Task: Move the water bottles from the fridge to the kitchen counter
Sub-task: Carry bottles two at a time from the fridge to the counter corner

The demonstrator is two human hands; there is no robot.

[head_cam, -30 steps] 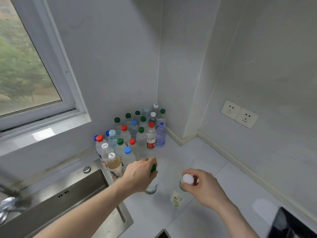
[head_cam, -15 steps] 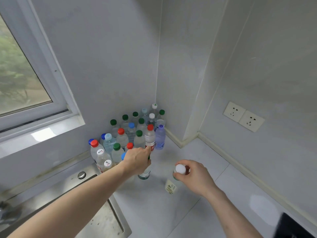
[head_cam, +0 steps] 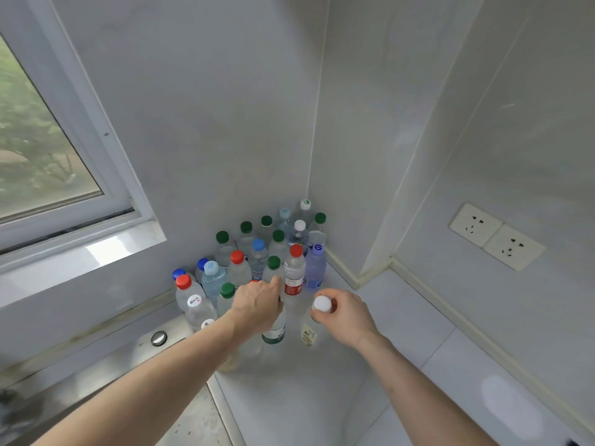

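Observation:
Several clear water bottles with green, red, blue and white caps point(head_cam: 257, 252) crowd the far corner of the white kitchen counter point(head_cam: 402, 317). My left hand point(head_cam: 257, 305) grips the top of a green-labelled bottle point(head_cam: 274, 333) standing at the front edge of that group; its cap is hidden under my palm. My right hand point(head_cam: 346, 312) holds a white-capped bottle point(head_cam: 314, 323) by its neck, just right of the other one, with its base at or just above the counter. The fridge is out of view.
A steel sink point(head_cam: 180, 413) lies at the lower left, right beside the bottle group. A window point(head_cam: 42, 156) with a sill is on the left wall. Two wall sockets point(head_cam: 495, 235) sit on the right wall above the counter.
Both hands have carried their bottles farther from me, up to the front of the bottle group in the corner. The view has moved closer in.

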